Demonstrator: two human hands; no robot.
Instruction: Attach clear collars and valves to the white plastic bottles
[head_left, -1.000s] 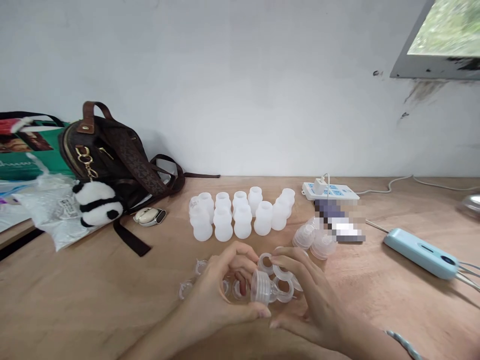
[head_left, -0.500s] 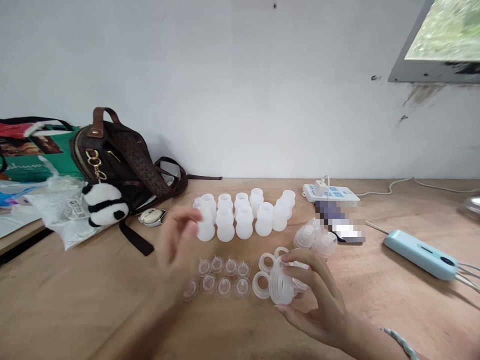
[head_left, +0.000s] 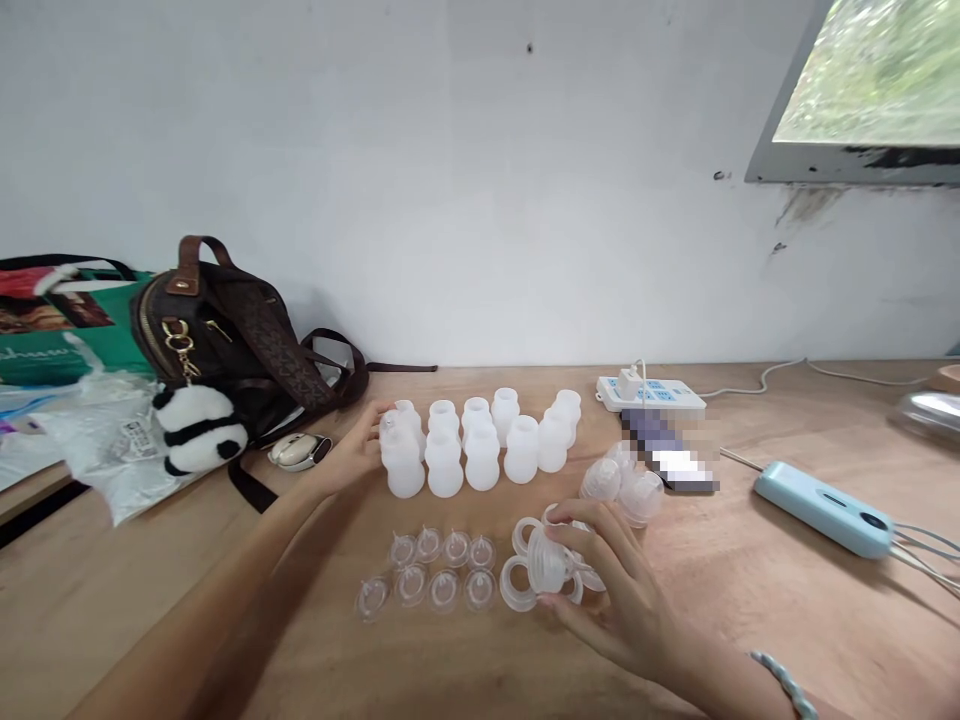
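Note:
My left hand reaches out to the left end of a group of several white translucent bottle-shaped pieces and closes its fingers round a small clear piece there. My right hand holds a clear ribbed cap just above several clear rings on the wooden table. Several small clear nipple-like pieces lie in two rows between my hands. Further clear domed caps sit right of the bottles.
A brown bag with a panda toy stands at the back left, beside plastic packets and a small mouse-like device. A power strip, a blurred item and a light blue device lie to the right.
My left hand left the cap it shared with my right hand and moved up and left to the bottles. My right hand kept the ribbed cap and lowered slightly.

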